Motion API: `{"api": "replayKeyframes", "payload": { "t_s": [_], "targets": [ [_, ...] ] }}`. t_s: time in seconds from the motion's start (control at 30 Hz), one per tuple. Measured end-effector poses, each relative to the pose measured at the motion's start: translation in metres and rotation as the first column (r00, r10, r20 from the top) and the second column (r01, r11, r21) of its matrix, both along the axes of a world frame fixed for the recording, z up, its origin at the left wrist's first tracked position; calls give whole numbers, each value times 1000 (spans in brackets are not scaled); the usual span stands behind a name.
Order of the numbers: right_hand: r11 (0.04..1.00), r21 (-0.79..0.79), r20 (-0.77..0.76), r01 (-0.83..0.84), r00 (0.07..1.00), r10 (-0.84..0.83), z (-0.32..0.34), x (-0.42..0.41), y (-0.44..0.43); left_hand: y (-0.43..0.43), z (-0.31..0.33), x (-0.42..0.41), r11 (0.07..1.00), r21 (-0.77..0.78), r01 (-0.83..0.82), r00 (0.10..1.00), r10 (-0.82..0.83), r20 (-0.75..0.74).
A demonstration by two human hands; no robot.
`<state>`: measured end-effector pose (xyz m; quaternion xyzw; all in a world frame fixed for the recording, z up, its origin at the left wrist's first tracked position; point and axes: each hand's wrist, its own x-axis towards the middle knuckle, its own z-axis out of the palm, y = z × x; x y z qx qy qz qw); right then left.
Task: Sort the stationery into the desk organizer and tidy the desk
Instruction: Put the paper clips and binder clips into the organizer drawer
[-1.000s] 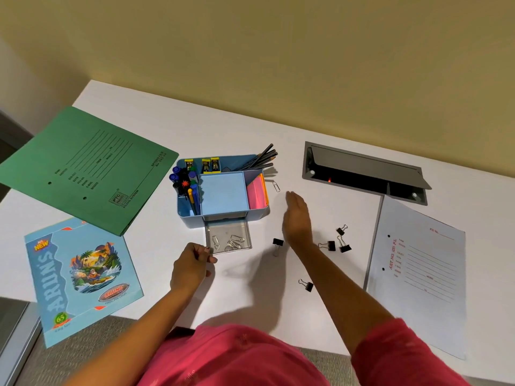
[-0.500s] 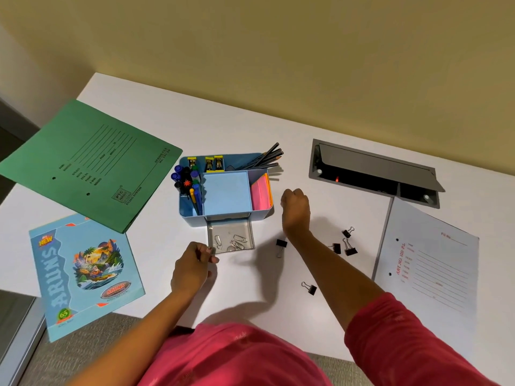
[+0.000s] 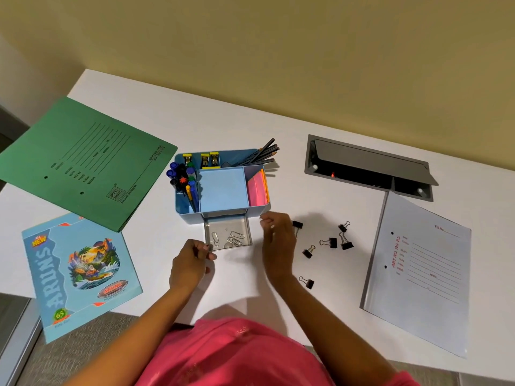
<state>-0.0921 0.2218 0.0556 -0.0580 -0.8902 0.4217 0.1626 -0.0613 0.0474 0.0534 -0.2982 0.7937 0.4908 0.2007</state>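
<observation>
- A blue plastic desk organizer (image 3: pixel 189 216) is set at the middle of the white desk (image 3: pixel 156 243). Its clear plastic drawer (image 3: pixel 226 227) is pulled out toward the person.
- Silver wire paper clips (image 3: pixel 235 237) are contained in the drawer.
- The front left corner of the drawer is pinched by the left hand (image 3: pixel 189 264), with thumb and fingers curled round it.
- The right hand (image 3: pixel 278 243) is held just beside the drawer's right edge, with the fingers curled narrowly. Whether anything is gripped cannot be told, since the fingertips are blurred.
- Six black binder clips (image 3: pixel 330 242) are scattered on the desk to the right of the right hand.
- Dark pencils (image 3: pixel 262 156), blue and black pens (image 3: pixel 184 179) and pink sticky notes (image 3: pixel 256 190) are stored in separate organizer compartments.
- A green file folder (image 3: pixel 86 162) and a light blue exercise book (image 3: pixel 80 274) are laid at the left.
- A pale grey file folder (image 3: pixel 423 274) is laid at the right, near a grey cable hatch (image 3: pixel 367 168).
</observation>
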Motion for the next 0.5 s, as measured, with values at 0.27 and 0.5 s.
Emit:
{"api": "replayKeyframes", "payload": {
  "t_s": [0.27,0.5],
  "targets": [
    [848,264,178,-460,887,426,-14,15,-30,-1,-1,0,999,-32,24,1000,-23,4],
    [894,279,128,-350,936,327,-10,26,-32,-4,3,2,998,62,6,1000,-5,-10]
  ]
}}
